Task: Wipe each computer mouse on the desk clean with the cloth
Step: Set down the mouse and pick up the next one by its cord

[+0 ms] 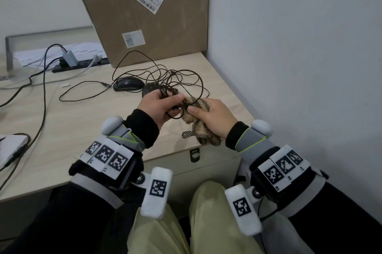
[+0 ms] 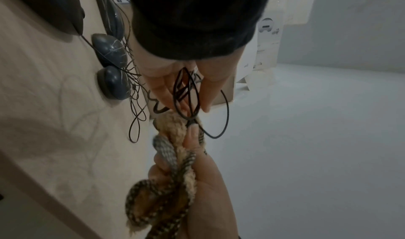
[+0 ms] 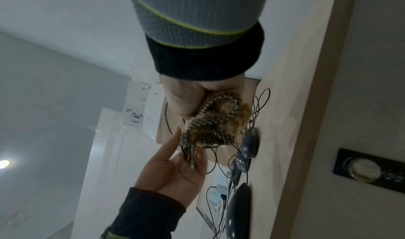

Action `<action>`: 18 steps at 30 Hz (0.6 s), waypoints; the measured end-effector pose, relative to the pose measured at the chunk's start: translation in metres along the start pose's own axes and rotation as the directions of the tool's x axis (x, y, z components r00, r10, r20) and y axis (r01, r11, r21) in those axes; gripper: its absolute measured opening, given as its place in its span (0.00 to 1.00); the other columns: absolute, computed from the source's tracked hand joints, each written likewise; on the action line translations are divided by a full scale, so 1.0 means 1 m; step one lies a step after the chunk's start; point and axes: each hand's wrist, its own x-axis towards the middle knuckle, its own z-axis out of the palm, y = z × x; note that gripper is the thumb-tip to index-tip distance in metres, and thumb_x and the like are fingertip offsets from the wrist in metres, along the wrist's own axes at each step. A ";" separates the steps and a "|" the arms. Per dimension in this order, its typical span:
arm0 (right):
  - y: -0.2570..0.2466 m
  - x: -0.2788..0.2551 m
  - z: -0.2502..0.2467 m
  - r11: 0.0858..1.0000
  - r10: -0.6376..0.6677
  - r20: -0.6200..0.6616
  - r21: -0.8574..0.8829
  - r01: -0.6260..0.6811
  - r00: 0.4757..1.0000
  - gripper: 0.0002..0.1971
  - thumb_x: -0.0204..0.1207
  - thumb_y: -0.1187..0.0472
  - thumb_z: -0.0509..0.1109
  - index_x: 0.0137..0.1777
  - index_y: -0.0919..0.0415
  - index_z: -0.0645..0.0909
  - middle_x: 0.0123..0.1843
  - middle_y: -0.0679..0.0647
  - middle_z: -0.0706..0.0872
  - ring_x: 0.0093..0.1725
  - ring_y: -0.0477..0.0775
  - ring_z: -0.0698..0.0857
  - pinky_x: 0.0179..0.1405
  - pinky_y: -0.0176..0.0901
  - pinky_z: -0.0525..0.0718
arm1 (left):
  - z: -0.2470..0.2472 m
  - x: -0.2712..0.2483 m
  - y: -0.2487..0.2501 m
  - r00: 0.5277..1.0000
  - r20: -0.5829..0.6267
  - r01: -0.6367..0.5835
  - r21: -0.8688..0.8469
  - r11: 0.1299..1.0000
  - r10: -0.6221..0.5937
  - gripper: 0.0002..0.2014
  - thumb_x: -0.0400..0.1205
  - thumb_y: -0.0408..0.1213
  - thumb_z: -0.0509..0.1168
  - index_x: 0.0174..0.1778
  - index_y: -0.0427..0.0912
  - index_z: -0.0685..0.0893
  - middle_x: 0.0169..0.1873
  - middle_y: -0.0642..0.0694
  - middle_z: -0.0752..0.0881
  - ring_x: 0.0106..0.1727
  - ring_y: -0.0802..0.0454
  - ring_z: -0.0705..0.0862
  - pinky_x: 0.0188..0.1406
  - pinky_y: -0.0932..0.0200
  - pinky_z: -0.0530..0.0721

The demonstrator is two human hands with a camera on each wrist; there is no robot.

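Note:
My left hand [image 1: 172, 100] pinches a bundle of thin black mouse cable [image 1: 165, 90] above the desk [image 1: 82, 121]. My right hand [image 1: 198, 112] grips a crumpled tan cloth [image 1: 201, 137] with checked trim, and it touches the cable loops where the hands meet. In the left wrist view the cable [image 2: 189, 87] hangs between my left fingers [image 2: 164, 94], with the cloth [image 2: 173, 126] just below. A black mouse [image 1: 129, 84] lies on the desk beyond my hands. A second mouse [image 1: 149, 89] is partly hidden behind my left hand. Three dark mice show in the right wrist view, one close by [image 3: 249, 142].
A large cardboard box [image 1: 144, 11] leans at the back. A black power strip [image 1: 80, 63] with plugs and cables lies at the back left. A white wall [image 1: 289, 67] bounds the desk on the right. A drawer lock [image 1: 194, 154] sits below the front edge.

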 end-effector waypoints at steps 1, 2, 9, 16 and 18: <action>0.000 0.000 0.000 1.000 0.010 -0.010 0.000 -0.010 1.000 0.08 0.77 0.58 0.70 0.44 0.63 0.84 0.39 0.60 0.89 0.38 0.57 0.87 0.47 0.52 0.83 | 0.000 0.000 0.000 1.000 0.009 -0.003 0.033 0.999 0.002 0.07 0.79 0.26 0.66 0.37 0.40 0.78 0.37 0.44 0.83 0.35 0.55 0.83 0.26 0.70 0.81; 0.001 0.001 0.000 1.000 0.023 -0.009 0.005 -0.022 1.000 0.08 0.77 0.57 0.70 0.40 0.61 0.84 0.36 0.57 0.88 0.35 0.54 0.85 0.45 0.50 0.83 | 0.000 0.000 0.000 1.000 0.003 -0.009 0.064 0.998 0.009 0.11 0.79 0.25 0.66 0.35 0.42 0.76 0.36 0.45 0.82 0.35 0.56 0.83 0.26 0.70 0.81; 0.001 -0.005 0.000 0.984 0.071 -0.138 0.175 -0.046 0.988 0.12 0.75 0.54 0.71 0.33 0.59 0.83 0.30 0.51 0.88 0.29 0.48 0.86 0.30 0.39 0.83 | -0.002 0.001 -0.001 0.989 -0.141 -0.027 0.079 0.997 0.038 0.12 0.77 0.21 0.66 0.38 0.43 0.76 0.37 0.42 0.82 0.35 0.49 0.84 0.21 0.70 0.80; -0.004 -0.006 0.002 0.961 -0.252 -0.208 -0.169 0.219 0.945 0.09 0.77 0.59 0.69 0.48 0.66 0.81 0.38 0.60 0.84 0.39 0.58 0.81 0.41 0.42 0.77 | 0.000 0.007 -0.003 0.967 -0.255 -0.015 -0.008 1.000 0.013 0.12 0.78 0.21 0.65 0.38 0.42 0.75 0.29 0.46 0.83 0.20 0.60 0.85 0.20 0.69 0.83; -0.005 -0.007 0.005 0.918 -0.342 -0.159 -0.269 0.292 0.926 0.13 0.75 0.57 0.68 0.52 0.67 0.82 0.44 0.58 0.85 0.44 0.56 0.82 0.46 0.42 0.77 | 0.000 0.008 -0.001 0.967 -0.252 -0.007 -0.086 0.996 -0.015 0.11 0.79 0.21 0.65 0.38 0.41 0.75 0.21 0.49 0.85 0.20 0.60 0.85 0.20 0.69 0.83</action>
